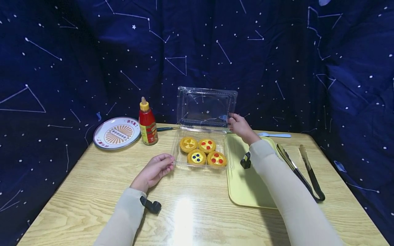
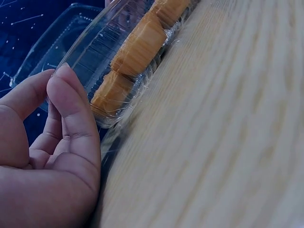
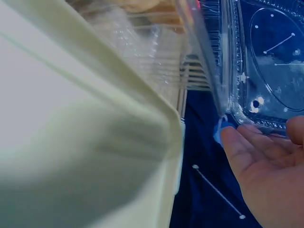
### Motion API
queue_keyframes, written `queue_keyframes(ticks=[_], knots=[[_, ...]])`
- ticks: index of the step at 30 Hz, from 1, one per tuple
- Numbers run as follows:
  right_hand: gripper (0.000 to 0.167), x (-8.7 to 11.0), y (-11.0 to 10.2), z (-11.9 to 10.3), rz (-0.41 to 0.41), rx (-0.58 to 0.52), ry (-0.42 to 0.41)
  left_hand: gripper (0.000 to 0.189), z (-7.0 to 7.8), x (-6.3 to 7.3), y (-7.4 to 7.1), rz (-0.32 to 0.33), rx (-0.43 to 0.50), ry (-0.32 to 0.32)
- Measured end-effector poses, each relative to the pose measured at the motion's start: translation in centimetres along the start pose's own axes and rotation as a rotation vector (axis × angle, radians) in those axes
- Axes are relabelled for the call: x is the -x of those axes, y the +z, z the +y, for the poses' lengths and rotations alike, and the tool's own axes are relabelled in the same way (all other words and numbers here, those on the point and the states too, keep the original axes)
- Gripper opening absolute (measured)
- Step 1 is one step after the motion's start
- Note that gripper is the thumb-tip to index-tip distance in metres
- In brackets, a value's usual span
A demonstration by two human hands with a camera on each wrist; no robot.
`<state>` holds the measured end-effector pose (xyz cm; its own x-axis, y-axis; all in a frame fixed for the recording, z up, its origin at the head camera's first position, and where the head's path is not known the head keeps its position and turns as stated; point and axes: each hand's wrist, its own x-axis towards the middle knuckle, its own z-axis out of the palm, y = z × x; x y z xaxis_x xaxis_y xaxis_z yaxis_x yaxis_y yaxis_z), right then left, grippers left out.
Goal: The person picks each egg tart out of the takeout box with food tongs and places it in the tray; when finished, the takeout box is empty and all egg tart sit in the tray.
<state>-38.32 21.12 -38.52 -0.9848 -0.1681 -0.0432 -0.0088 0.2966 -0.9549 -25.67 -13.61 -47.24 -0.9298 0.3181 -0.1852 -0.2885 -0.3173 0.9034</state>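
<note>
Sleeved forearms [image 1: 290, 191] slant inward from the near side. At the table's [image 1: 203, 218] far middle, the left hand [image 1: 157, 169] pinches the clear container's [image 1: 181, 160] near-left rim; the right hand [image 1: 241, 127] pinches its raised lid's [image 1: 207, 106] right edge.

Dark blue fabric [image 1: 200, 30], patterned in white stars and constellation lines, fills the top and both sides of the head view, hanging in soft folds. Across the lower part spreads a pale wood-grain counter [image 1: 77, 198], with white glare [image 1: 183, 218] at bottom centre.
</note>
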Motion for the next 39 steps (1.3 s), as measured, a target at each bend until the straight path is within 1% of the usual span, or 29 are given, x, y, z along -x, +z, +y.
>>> queue_keyframes(ticks=[5,10,12,15,18,21,27,31,35,39], knots=[[0.051,0.2,0.6,1.0,-0.015,-0.014,0.045,0.004,-0.1,0.1,0.0,-0.008,-0.006,0.006],[0.056,0.3,0.9,1.5,-0.007,-0.048,0.056,0.003,-0.2,0.0,-0.1,-0.01,-0.008,0.016],[0.056,0.6,0.8,1.4,0.002,-0.038,0.052,0.003,-0.2,0.1,-0.1,-0.011,-0.013,0.016],[0.059,1.4,0.4,0.9,0.0,0.004,0.03,0.003,-0.2,0.0,0.0,0.006,-0.011,0.011],[0.061,2.4,-0.4,0.4,-0.002,0.04,-0.005,0.01,-0.2,0.1,-0.1,0.007,-0.015,0.014],[0.061,3.5,-1.3,0.0,-0.003,0.071,-0.047,0.013,-0.1,0.1,-0.2,-0.006,-0.017,0.015],[0.061,6.2,-2.9,-0.8,0.034,0.206,-0.135,0.008,-0.1,0.1,-0.4,-0.003,-0.026,0.013],[0.061,8.2,-4.1,-1.0,0.048,0.279,-0.176,0.006,-0.1,0.1,-0.4,-0.023,-0.035,0.019],[0.064,10.2,-5.1,-1.1,0.05,0.321,-0.197,0.004,-0.1,0.2,-0.4,-0.044,-0.035,0.021],[0.068,12.0,-6.3,-1.0,0.048,0.365,-0.185,0.004,0.0,0.4,-0.3,-0.05,-0.038,0.014]])
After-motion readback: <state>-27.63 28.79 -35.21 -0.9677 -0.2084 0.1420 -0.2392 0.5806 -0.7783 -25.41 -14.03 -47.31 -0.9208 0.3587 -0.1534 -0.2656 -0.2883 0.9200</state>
